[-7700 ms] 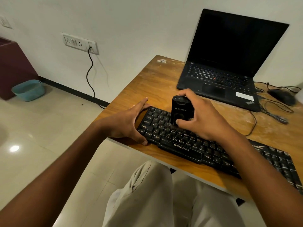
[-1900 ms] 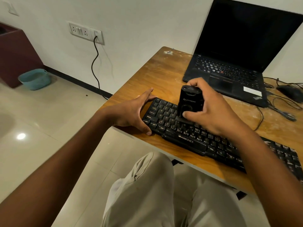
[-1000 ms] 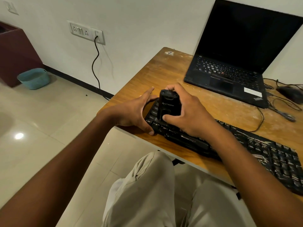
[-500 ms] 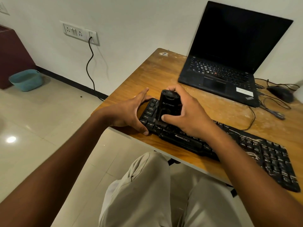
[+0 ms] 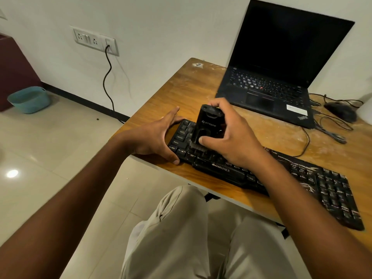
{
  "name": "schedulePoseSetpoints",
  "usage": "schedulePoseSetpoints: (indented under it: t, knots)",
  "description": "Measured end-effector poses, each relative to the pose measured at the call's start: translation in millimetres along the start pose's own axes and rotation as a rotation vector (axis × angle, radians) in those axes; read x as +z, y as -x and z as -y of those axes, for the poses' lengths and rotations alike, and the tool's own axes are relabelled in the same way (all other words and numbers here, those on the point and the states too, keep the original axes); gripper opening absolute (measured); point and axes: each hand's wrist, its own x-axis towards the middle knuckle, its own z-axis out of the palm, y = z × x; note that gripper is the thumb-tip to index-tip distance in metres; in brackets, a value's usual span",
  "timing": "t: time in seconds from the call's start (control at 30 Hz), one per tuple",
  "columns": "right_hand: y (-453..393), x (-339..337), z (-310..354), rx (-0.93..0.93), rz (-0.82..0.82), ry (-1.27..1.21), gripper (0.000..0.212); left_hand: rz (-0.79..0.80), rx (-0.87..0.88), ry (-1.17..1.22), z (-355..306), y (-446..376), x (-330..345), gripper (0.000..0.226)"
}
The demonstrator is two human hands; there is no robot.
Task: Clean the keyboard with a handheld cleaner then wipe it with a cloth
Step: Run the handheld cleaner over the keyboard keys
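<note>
A black keyboard (image 5: pixel 298 178) lies along the front edge of the wooden table (image 5: pixel 193 85); white dust streaks its right half. My right hand (image 5: pixel 231 133) grips a black handheld cleaner (image 5: pixel 207 125), upright, with its brush tip down on the keys near the keyboard's left end. My left hand (image 5: pixel 155 137) holds the keyboard's left end, thumb at the front edge and fingers along the back. I see no cloth.
An open black laptop (image 5: pixel 267 87) with a dark screen stands at the back of the table. A black mouse (image 5: pixel 340 111) and loose cables (image 5: pixel 330 131) lie at the right. A teal basket (image 5: pixel 29 99) sits on the floor at left. My knees are under the table edge.
Over the last two seconds my right hand slid the cleaner leftward along the keys to the keyboard's left end. My left hand has stayed on the keyboard's left end.
</note>
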Motion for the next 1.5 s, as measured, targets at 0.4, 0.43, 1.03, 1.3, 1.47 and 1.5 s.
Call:
schedulePoseSetpoints:
  t: [0.4,0.43,1.03,1.3,1.47,1.5]
  knots:
    - [5,-28,-1,0.006,0.05,0.13,0.058,-0.01,-0.004,0.001,-4,1,1,0.158]
    - [0,-20,2,-0.008,0.028,0.083,0.059,-0.004,-0.005,0.003,-4,1,1,0.158]
    - [-3,-2,3,-0.039,0.038,0.075,0.06,-0.003,-0.011,0.009,-2,1,0,0.157]
    - [9,-21,-10,0.045,0.123,0.235,0.063,0.005,-0.004,0.005,1,-3,0,0.158]
    - [8,-33,-4,0.035,0.088,0.256,0.06,0.013,0.006,0.014,3,-4,0,0.164]
    - [5,-28,-2,0.021,0.051,0.21,0.06,0.014,0.004,0.012,4,-4,0,0.164]
